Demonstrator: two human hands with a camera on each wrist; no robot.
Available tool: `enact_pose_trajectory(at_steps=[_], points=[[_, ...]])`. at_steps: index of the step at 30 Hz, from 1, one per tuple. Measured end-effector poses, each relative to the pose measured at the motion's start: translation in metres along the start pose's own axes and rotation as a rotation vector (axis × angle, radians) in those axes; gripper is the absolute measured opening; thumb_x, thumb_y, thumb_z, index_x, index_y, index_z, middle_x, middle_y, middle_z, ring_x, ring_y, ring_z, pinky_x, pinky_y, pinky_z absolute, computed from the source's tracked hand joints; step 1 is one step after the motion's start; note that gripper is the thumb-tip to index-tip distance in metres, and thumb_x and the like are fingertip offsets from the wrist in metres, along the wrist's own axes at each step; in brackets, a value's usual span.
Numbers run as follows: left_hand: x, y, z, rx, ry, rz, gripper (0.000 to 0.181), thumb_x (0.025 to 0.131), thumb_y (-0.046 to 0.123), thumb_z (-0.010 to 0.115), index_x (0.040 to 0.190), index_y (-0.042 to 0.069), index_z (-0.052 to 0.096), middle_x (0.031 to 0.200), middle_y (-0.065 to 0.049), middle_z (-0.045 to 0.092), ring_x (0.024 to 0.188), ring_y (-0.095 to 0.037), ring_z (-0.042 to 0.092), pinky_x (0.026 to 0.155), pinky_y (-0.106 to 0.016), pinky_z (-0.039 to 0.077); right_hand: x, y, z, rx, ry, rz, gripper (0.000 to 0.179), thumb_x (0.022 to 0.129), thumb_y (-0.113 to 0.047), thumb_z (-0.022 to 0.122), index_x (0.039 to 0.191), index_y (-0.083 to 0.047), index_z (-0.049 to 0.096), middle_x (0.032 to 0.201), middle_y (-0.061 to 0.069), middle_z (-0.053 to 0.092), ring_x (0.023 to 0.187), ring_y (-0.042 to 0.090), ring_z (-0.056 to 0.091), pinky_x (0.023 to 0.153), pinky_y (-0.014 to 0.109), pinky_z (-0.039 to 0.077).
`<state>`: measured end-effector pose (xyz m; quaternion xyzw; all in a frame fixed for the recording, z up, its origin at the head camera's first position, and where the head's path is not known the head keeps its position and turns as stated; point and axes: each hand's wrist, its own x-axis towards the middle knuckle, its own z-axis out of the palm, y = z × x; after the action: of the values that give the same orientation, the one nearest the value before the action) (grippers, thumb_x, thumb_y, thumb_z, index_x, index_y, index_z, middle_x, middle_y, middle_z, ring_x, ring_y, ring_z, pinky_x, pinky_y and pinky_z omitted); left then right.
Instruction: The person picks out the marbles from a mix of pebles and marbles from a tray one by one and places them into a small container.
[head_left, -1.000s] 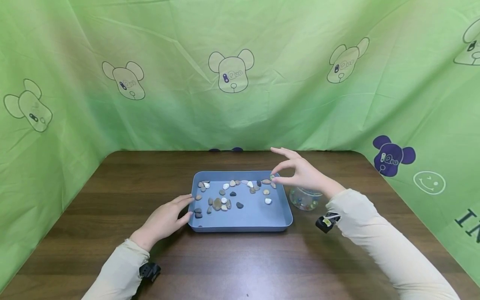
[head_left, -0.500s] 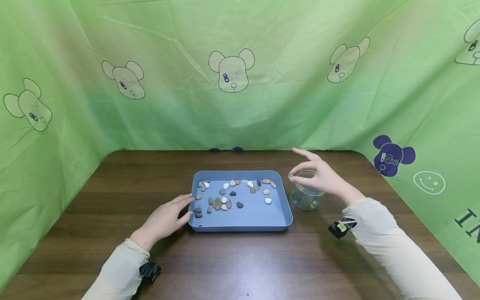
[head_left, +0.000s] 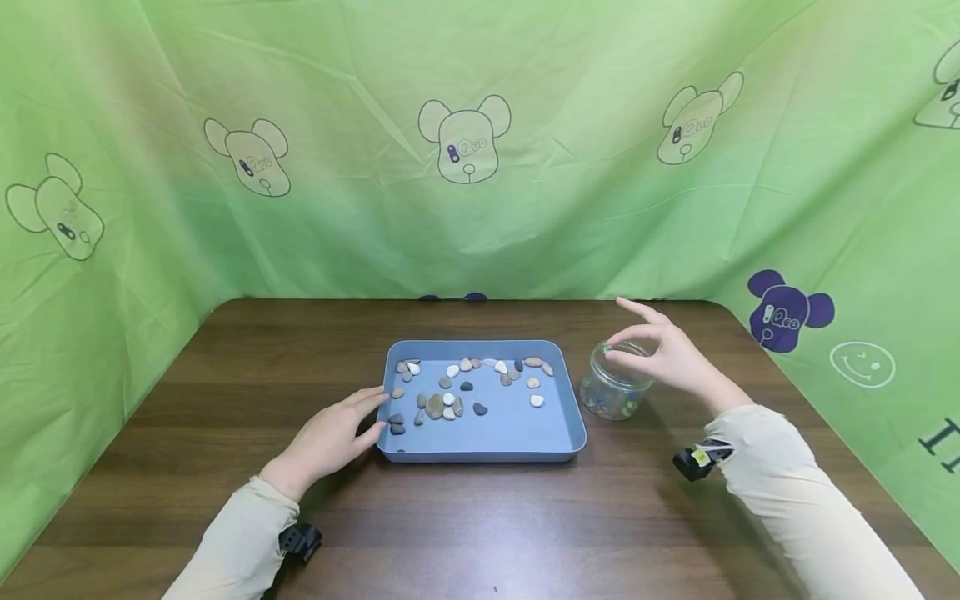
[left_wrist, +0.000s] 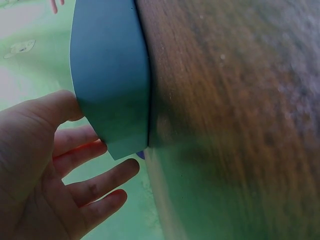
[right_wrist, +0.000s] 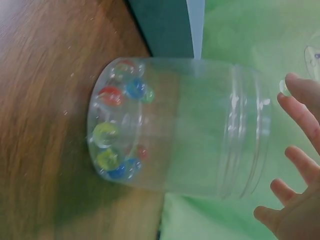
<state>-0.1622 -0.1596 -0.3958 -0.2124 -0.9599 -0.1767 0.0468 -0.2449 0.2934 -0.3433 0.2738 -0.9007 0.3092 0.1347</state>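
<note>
My right hand (head_left: pixel 671 354) pinches a small clear-green marble (right_wrist: pixel 283 88) between thumb and index finger, the other fingers spread. It is over the mouth of a clear jar (head_left: pixel 611 392), which stands upright to the right of the blue tray. At the jar's bottom lie several glass marbles (right_wrist: pixel 106 134), red, blue and yellow-green. On the left, my left hand (head_left: pixel 330 437) touches the left rim of the blue tray (head_left: pixel 480 457) with relaxed fingers. Several pebbles (head_left: pixel 435 407), grey, white and tan, are scattered inside that tray.
The brown wooden table (head_left: pixel 480 525) carries the tray and jar. A green printed cloth (head_left: pixel 360 208) hangs behind and at both sides. A black wrist camera (head_left: pixel 701 460) sits on the right sleeve, another black camera (head_left: pixel 300 542) on the left.
My right hand has moved right from the tray's far right corner to over the jar's mouth, carrying the marble. The left hand stays at the tray rim.
</note>
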Motion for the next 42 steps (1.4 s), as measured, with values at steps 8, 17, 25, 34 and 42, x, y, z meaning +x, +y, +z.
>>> enact_pose_trajectory(at_steps=[8, 17, 25, 34, 42], points=[[0.0, -0.001, 0.002, -0.002, -0.008, -0.019, 0.045, 0.091, 0.023, 0.056, 0.132, 0.004, 0.052, 0.138, -0.013, 0.051, 0.123, -0.03, 0.053, 0.098, -0.046, 0.046, -0.008, 0.012, 0.001, -0.003, -0.001, 0.044, 0.014, 0.073, -0.011, 0.077, 0.086, -0.01, 0.072, 0.143, 0.026, 0.039, 0.128, 0.054, 0.032, 0.101, 0.069, 0.023], [0.0, 0.0, 0.001, 0.001, 0.003, -0.006, 0.044, 0.091, 0.022, 0.056, 0.131, 0.003, 0.053, 0.137, -0.014, 0.051, 0.123, -0.031, 0.053, 0.097, -0.046, 0.047, -0.011, 0.018, 0.005, 0.0, -0.053, 0.089, 0.01, 0.077, -0.016, 0.075, 0.086, -0.012, 0.072, 0.144, 0.026, 0.037, 0.129, 0.054, 0.031, 0.101, 0.068, 0.024], [0.0, -0.001, 0.002, 0.004, 0.011, 0.003, 0.044, 0.091, 0.022, 0.057, 0.13, 0.003, 0.053, 0.137, -0.014, 0.052, 0.122, -0.03, 0.054, 0.096, -0.045, 0.047, -0.011, 0.016, 0.006, -0.011, -0.144, 0.123, 0.01, 0.082, -0.019, 0.07, 0.089, -0.012, 0.073, 0.144, 0.025, 0.038, 0.13, 0.051, 0.033, 0.101, 0.066, 0.027], [0.0, -0.002, 0.002, -0.003, 0.026, 0.02, 0.044, 0.09, 0.021, 0.058, 0.129, 0.001, 0.054, 0.136, -0.015, 0.053, 0.123, -0.03, 0.053, 0.098, -0.045, 0.046, -0.011, 0.017, 0.007, -0.019, -0.16, 0.14, 0.011, 0.085, -0.02, 0.067, 0.09, -0.012, 0.073, 0.143, 0.023, 0.039, 0.129, 0.05, 0.035, 0.099, 0.063, 0.032], [0.0, -0.002, 0.002, -0.006, 0.028, 0.025, 0.043, 0.09, 0.021, 0.058, 0.128, 0.001, 0.055, 0.135, -0.015, 0.053, 0.123, -0.03, 0.053, 0.099, -0.045, 0.045, 0.002, 0.003, 0.006, -0.019, -0.086, 0.123, 0.012, 0.086, -0.017, 0.065, 0.092, -0.008, 0.072, 0.141, 0.024, 0.042, 0.126, 0.048, 0.04, 0.099, 0.061, 0.036]])
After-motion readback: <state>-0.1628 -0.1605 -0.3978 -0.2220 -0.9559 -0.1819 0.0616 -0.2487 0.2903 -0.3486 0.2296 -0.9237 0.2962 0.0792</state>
